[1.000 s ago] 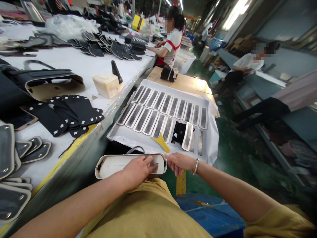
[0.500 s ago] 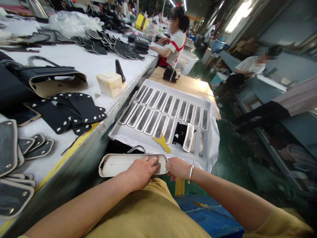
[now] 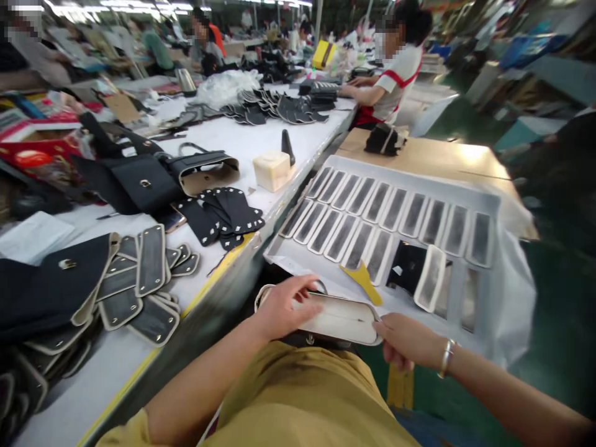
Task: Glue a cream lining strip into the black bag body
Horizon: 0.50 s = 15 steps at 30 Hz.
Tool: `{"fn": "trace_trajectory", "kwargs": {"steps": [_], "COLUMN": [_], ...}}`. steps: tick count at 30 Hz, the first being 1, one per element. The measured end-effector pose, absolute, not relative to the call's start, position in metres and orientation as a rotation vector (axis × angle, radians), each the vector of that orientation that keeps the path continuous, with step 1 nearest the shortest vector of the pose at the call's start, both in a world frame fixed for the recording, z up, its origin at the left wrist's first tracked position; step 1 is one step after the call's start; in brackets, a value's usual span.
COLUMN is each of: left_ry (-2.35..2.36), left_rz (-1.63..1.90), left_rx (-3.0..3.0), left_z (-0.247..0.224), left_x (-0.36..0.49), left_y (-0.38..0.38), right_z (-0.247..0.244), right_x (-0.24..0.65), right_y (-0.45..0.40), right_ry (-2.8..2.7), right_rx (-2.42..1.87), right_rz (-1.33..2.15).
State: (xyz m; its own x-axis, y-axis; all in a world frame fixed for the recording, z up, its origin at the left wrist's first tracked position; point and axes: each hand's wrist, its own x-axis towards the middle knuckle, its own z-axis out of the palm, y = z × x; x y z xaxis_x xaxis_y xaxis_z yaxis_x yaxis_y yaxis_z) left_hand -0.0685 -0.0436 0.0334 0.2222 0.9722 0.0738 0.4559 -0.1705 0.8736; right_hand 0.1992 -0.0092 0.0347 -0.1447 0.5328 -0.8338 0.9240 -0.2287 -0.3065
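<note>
Two bare hands are handling a pale, round-ended bag piece (image 3: 347, 320) at the wearer's waist. Right hand (image 3: 401, 338) is pinching its three-o'clock end; left hand (image 3: 286, 308) is lying over its nine-o'clock part, fingers loosely bent, cannot tell whether gripping. Outward from the piece: yellow forked tool (image 3: 364, 284) is lying at two o'clock, on the tray (image 3: 410, 176) of dark strips (image 3: 395, 210). Cream block (image 3: 271, 171) is standing at eleven, on the table (image 3: 261, 133).

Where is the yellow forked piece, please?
In the head view, the yellow forked piece lies right of centre at the near edge of the tray, left of the black piece.
</note>
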Motion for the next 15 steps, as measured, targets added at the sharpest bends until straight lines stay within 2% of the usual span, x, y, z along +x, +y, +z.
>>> {"fn": "trace_trajectory", "kwargs": {"steps": [2,4,9,15], "left_ry": [1.743,1.931,1.872,2.002], "left_rz": [1.011,0.848,0.217,0.118], "left_rx": [1.584,1.501,1.670,1.688], "left_z": [0.028,0.021,0.007,0.007], "left_x": [-0.104,-0.133,-0.143,-0.126], "left_y": [-0.049,-0.056,-0.061,-0.054], "right_z": [0.032,0.033,0.034,0.030], "right_x": [0.200,0.199,0.200,0.204], "right_y": [-0.007,-0.006,-0.003,0.000], "right_ry": [1.653,1.666,1.659,1.667], "right_rx": [1.726,1.723,1.681,1.689], "right_rz": [-1.343,-1.344,-1.311,-1.326]}}
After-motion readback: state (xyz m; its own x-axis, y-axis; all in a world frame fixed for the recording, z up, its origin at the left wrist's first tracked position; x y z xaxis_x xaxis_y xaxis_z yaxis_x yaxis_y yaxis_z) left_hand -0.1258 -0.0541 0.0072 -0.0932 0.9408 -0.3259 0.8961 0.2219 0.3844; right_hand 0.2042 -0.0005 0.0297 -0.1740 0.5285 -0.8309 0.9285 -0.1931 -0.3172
